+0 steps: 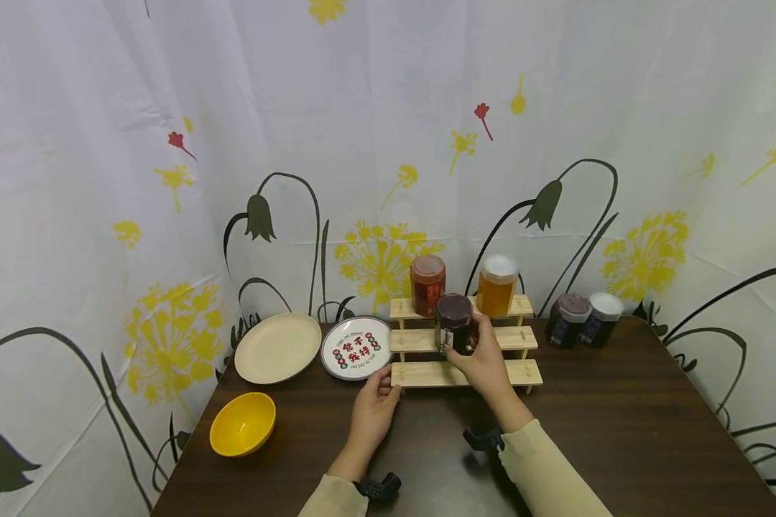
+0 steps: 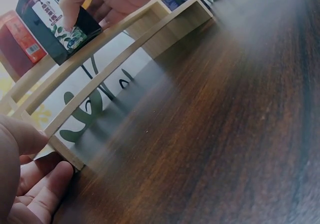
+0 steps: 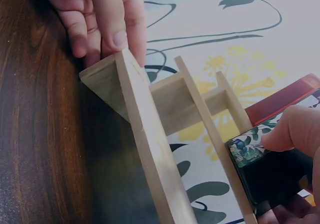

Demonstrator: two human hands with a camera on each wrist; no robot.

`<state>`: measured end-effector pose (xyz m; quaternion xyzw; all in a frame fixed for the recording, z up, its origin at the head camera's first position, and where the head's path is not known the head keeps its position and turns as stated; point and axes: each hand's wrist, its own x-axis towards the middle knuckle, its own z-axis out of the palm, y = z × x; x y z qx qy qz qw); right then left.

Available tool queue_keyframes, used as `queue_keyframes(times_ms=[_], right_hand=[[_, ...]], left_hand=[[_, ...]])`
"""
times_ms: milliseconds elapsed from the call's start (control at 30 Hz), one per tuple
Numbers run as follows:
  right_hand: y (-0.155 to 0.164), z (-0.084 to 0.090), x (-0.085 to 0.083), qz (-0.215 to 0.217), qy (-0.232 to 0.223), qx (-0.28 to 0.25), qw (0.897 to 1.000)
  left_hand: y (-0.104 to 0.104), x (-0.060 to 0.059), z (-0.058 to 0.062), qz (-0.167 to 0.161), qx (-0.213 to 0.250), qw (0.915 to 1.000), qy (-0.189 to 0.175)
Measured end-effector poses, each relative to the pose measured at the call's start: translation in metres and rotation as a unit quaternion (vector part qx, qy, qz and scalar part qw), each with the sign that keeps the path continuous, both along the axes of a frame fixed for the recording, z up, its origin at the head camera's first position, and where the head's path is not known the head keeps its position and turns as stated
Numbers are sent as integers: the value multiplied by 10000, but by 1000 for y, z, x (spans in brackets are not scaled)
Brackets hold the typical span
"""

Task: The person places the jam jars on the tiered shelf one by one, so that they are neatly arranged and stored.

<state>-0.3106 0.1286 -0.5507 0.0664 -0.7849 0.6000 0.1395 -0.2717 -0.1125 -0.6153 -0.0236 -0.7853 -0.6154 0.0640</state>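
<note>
A three-step wooden rack (image 1: pixel 420 375) stands at the back middle of a dark wooden table (image 1: pixel 621 431). My right hand (image 1: pixel 470 343) grips a dark jar (image 1: pixel 454 322) with a patterned label at the rack's middle step. The wrist views show fingers wrapped round that dark jar (image 2: pixel 52 26) (image 3: pixel 280 176). My left hand (image 1: pixel 380 397) holds the rack's lower left end, with the thumb (image 2: pixel 17 139) in front and fingers (image 3: pixel 102 21) against the side panel. A red jar (image 1: pixel 427 285) and an amber jar (image 1: pixel 496 286) stand on the top step.
Two dark jars (image 1: pixel 569 320) (image 1: pixel 600 319) stand on the table right of the rack. A printed plate (image 1: pixel 357 347) and a cream plate (image 1: pixel 278 347) lie left of it, a yellow bowl (image 1: pixel 242 424) nearer the front left edge. A flowered curtain hangs behind.
</note>
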Motion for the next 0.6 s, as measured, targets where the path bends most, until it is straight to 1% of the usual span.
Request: queue_keyframes(times_ms=[267, 500, 600], right_hand=[[-5, -2, -6, -95, -38, 141, 9998], [-6, 1, -7, -30, -184, -6, 9998], [-6, 2, -7, -45, -218, 16, 9998]], left_hand=[[0, 0, 0, 27, 1, 10000, -16], [0, 0, 0, -6, 33, 10000, -28], [0, -1, 0, -8, 39, 10000, -5]])
